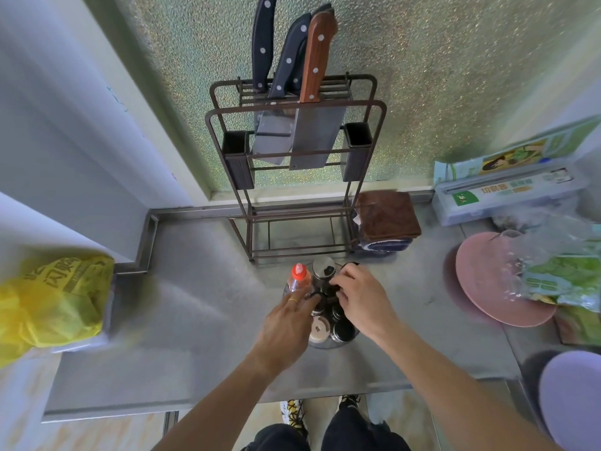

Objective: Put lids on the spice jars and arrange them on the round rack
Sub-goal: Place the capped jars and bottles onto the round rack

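The round rack (328, 344) stands on the steel counter in front of me, holding several spice jars. One jar at its near side shows a pale lid (319, 327), another beside it a dark lid (344, 330). A taller bottle with a steel cap (323, 267) and a clear bottle with an orange cap (299, 274) stand at the far side. My left hand (287, 323) rests on the rack's left side, fingers spread by its black centre handle. My right hand (361, 299) is curled over a jar on the right; what its fingers hold is hidden.
A dark metal knife rack (294, 164) with several knives stands just behind. A folded brown cloth (387, 216) lies to its right. A pink plate (487, 281) with bagged greens sits far right, a yellow bag (48, 301) far left. The counter's front edge is near my legs.
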